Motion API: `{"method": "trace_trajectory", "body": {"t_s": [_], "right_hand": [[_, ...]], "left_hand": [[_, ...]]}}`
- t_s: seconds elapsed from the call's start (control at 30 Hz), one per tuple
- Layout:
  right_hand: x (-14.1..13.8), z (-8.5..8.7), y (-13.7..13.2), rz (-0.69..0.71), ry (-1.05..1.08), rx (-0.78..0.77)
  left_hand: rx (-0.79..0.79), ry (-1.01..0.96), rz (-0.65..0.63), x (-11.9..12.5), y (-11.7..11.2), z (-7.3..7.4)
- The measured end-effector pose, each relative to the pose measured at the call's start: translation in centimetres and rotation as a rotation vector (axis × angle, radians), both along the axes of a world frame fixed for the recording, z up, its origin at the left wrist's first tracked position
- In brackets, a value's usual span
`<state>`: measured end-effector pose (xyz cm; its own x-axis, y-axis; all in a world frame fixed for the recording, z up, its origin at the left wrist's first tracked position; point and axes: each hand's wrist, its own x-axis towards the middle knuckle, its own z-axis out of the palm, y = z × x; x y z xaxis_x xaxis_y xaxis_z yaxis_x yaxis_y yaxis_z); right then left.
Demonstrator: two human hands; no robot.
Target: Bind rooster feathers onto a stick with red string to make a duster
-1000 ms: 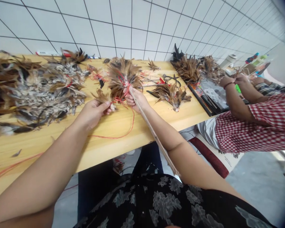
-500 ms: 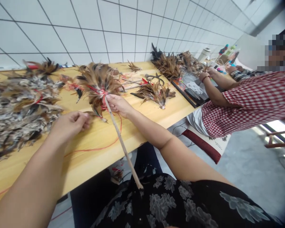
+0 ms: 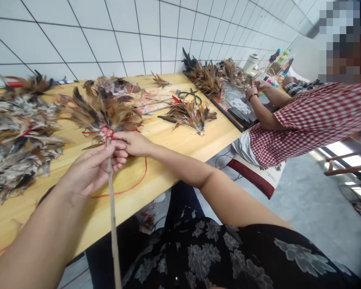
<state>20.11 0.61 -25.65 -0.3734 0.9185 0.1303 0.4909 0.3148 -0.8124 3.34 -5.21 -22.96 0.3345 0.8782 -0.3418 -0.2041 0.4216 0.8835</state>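
A feather duster [image 3: 106, 112], brown and black feathers bound with red string at the end of a thin wooden stick [image 3: 112, 216], is held over the table's near side. My left hand [image 3: 92, 168] is closed round the stick just below the binding, thumb on top. Beside it, my right hand [image 3: 134, 143] pinches the duster at the red-wound base of the feathers; its fingertips are partly hidden. A loose red string [image 3: 138, 182] curves over the wood below my hands.
On the table [image 3: 219, 142], a large feather pile [image 3: 18, 148] lies left. A smaller feather bunch [image 3: 192, 114] and black scissors [image 3: 191, 96] lie right of my hands. Farther right, a person in a red checked shirt [image 3: 325, 120] works by a dark tray [image 3: 240, 116]. A tiled wall [image 3: 123, 36] stands behind.
My left hand has moved right and closed on the stick. The duster has shifted left in view, its stick now more upright. My right hand stays near the binding.
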Motion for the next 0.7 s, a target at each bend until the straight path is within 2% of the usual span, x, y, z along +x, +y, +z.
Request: {"method": "trace_trajectory", "body": {"t_s": [0.1,0.13,0.27,0.33,0.43,0.57,0.7], "right_hand": [[0.5,-0.4,0.1,0.056,-0.213,0.194],[0.8,-0.6,0.3,0.013,-0.218,0.24],[2.5,-1.2,1.6,-0.167,-0.104,0.417],[3.3,-1.2,2.3,-0.182,-0.028,0.431],[3.3,-0.6,2.2,-0.123,0.069,0.333],[1.8,0.3,0.5,-0.014,0.192,0.105],[0.8,0.6,-0.6,0.016,0.434,-0.135]], "left_hand": [[0.05,-0.033,0.012,0.0,0.1,-0.4],[0.068,-0.051,0.024,0.0,0.1,-0.4],[0.128,-0.126,0.063,0.2,0.3,-0.6],[0.166,-0.136,0.086,0.3,0.5,-0.6],[0.25,-0.108,0.112,0.4,0.5,-0.6],[0.363,-0.035,0.099,0.7,0.3,-0.8],[0.395,-0.002,0.092,0.9,0.3,-1.1]]}}
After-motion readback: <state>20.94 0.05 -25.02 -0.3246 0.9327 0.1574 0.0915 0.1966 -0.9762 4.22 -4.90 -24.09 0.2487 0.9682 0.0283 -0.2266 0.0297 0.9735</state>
